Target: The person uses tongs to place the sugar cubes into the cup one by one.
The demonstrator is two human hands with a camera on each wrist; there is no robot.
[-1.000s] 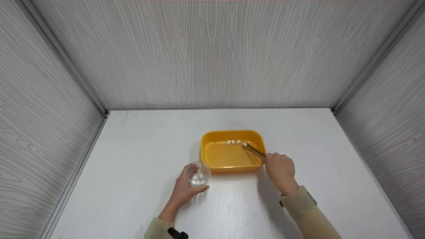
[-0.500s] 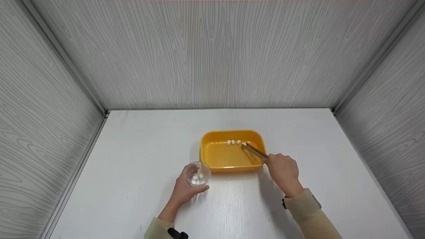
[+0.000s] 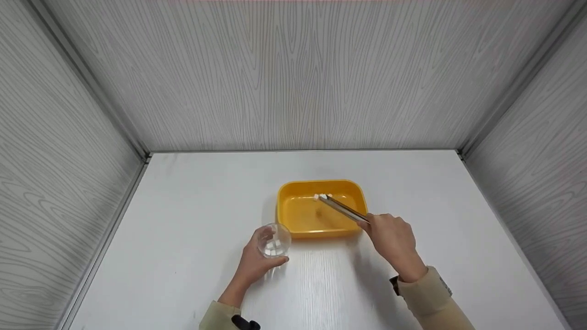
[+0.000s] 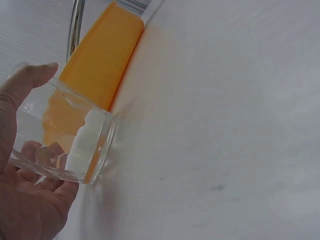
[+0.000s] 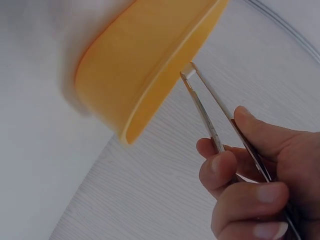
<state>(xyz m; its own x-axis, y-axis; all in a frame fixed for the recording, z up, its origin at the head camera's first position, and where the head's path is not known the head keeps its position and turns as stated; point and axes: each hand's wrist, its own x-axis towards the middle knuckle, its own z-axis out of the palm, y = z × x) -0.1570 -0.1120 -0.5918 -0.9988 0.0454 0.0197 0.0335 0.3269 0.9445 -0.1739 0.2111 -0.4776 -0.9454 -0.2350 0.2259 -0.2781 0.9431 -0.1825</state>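
My left hand (image 3: 253, 265) grips a clear glass (image 3: 283, 234) standing at the near left corner of a yellow tray (image 3: 298, 220). Several white cubes (image 4: 84, 145) lie at the bottom of the glass. In my right hand (image 3: 393, 239) are metal tweezers (image 5: 204, 114), held between thumb and fingers. Their tips pinch one small white cube (image 5: 189, 71), which in the head view appears over the tray. Other white cubes (image 3: 316, 197) sit by the tray's far wall, partly hidden behind the tweezer tips.
The white tabletop (image 3: 202, 201) surrounds the tray and glass. Wood-grain panels stand at the back (image 3: 293, 82) and at both sides, meeting the table at grey edge strips.
The tweezers now hold the rightmost cube and have lifted it up and to the left. My right hand has shifted slightly right and nearer. The left hand and glass stay put.
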